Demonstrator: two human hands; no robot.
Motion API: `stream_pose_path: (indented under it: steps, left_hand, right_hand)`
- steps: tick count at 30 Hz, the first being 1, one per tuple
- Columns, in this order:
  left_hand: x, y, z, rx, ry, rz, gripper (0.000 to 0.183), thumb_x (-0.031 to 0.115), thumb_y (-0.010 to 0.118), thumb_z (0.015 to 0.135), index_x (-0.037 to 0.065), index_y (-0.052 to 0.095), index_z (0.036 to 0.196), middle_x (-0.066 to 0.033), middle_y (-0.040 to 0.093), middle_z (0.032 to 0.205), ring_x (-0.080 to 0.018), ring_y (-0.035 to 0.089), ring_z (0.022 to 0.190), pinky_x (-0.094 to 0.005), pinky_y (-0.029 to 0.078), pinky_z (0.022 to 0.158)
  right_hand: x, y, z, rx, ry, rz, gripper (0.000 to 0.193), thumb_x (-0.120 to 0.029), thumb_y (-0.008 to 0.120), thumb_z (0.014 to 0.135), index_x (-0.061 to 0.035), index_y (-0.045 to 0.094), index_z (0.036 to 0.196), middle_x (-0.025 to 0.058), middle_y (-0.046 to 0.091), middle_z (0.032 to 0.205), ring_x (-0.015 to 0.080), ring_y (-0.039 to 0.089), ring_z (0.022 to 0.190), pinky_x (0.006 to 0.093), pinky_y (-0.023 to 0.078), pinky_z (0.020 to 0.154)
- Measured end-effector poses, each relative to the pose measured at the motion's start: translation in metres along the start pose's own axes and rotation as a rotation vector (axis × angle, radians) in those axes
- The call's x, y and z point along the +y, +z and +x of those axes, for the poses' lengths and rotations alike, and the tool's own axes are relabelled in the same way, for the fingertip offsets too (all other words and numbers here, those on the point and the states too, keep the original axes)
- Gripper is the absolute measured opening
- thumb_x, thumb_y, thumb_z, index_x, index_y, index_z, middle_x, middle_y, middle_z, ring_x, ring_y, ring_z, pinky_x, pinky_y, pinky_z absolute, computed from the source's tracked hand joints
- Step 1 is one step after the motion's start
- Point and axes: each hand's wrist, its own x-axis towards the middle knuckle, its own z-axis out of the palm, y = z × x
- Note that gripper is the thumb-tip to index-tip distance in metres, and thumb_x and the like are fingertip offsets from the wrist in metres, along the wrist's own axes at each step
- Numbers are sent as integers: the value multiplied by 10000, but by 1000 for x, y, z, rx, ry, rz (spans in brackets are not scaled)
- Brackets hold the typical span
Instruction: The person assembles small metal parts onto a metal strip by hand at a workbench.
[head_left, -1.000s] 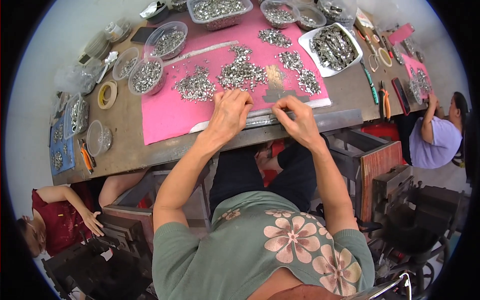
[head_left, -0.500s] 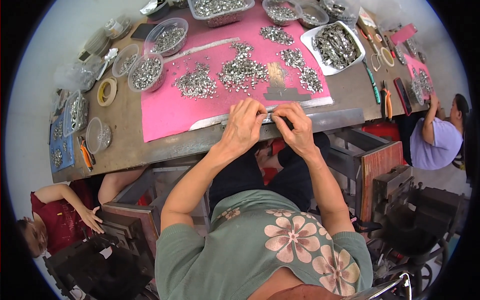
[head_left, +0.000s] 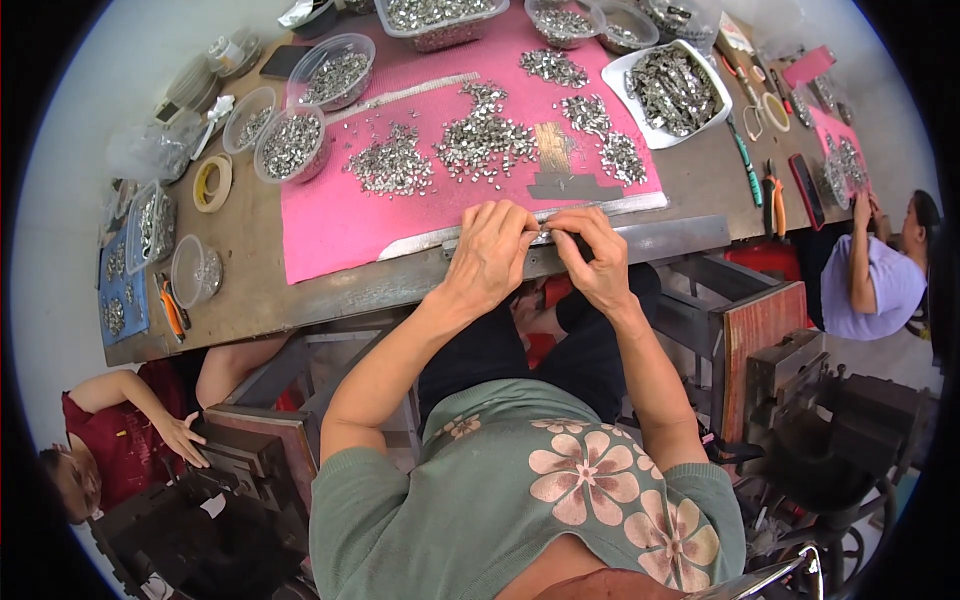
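Metal bits [head_left: 485, 140] lie in loose heaps at the middle of the table [head_left: 250, 300]. Under them is spread a pink mat [head_left: 330, 238], maybe because small shiny pieces are easier to see and pick up from bright cloth. A grey bar [head_left: 670, 239] runs along the front edge, perhaps to give a firm support for close work. Behind the heaps, a big tub [head_left: 402, 38] contains many similar bits; at right, a white tray [head_left: 648, 131] holds longer, darker pieces; at left, two round tubs [head_left: 365, 87] hold more bits, I think put there for easy reach. Left hand [head_left: 490, 252] and right hand [head_left: 596, 255] are close together at the bar, with their fingertips curled toward one tiny shiny piece [head_left: 543, 236] between them. This piece is partly covered, so I cannot tell if either hand is really pinching it or only touching it
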Motion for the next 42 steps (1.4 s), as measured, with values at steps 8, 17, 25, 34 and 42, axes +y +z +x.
stream_pose_path:
  steps: [8,17,25,34,42]
  left_hand:
    - [5,-3,6,-26,37,83,151,-9,682,867,15,599,990,-128,588,921,-329,579,865,-431,460,777]
    - [7,0,-13,106,173,162,202,106,738,868,18,671,1037,-133,663,1058,-313,600,905,-494,472,885]
    - [-54,-32,62,179,12,207,118,134,663,947,81,721,1036,-92,729,933,-271,637,853,-467,412,937]
    - [-144,-18,121,134,-289,478,122,206,742,866,99,770,917,-113,699,978,-325,655,991,-490,437,913]
    - [-149,-27,115,225,-258,343,113,181,738,871,74,738,906,-106,719,909,-322,669,911,-500,462,864]
  right_hand:
    - [-1,0,5,33,144,110,109,26,698,874,5,711,980,123,723,967,287,685,890,363,532,804]
    - [-2,2,-5,27,-76,-41,195,48,719,808,-5,685,993,148,676,1019,329,664,921,398,529,806]
    - [-3,8,-4,9,-228,-235,254,-21,769,773,-31,669,1006,119,644,1040,317,629,956,433,485,824]
    - [-2,8,-4,39,-174,-145,237,-62,775,801,-28,670,1011,110,663,1021,304,640,926,412,483,826]
    - [0,9,-3,33,-176,-140,236,-42,771,800,-25,675,1014,113,666,1030,303,641,926,409,482,818]
